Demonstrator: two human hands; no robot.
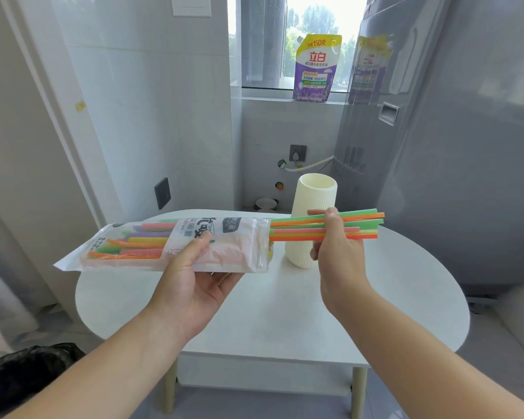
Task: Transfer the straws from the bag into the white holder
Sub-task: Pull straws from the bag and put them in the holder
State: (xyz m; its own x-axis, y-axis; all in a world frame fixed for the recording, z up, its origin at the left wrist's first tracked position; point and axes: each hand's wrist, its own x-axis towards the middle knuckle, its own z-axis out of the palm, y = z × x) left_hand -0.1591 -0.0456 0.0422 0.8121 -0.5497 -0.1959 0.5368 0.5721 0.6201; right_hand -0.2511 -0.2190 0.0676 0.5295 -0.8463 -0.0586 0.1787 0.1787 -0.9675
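So the left hand point(194, 279) has the bag point(233, 246) held level over the table point(270, 313), thumb on top and fingers curled underneath. The right hand point(339, 252) is clamped round a bunch of straws point(297, 229), green, orange and pink, sticking out sideways from the bag's open right end, with their left tips still at the mouth. More straws sit further left in the bag. The holder point(315, 201) stands upright on the table just behind the bunch, between the hands. Far back there's a detergent pouch point(315, 68) on the windowsill.
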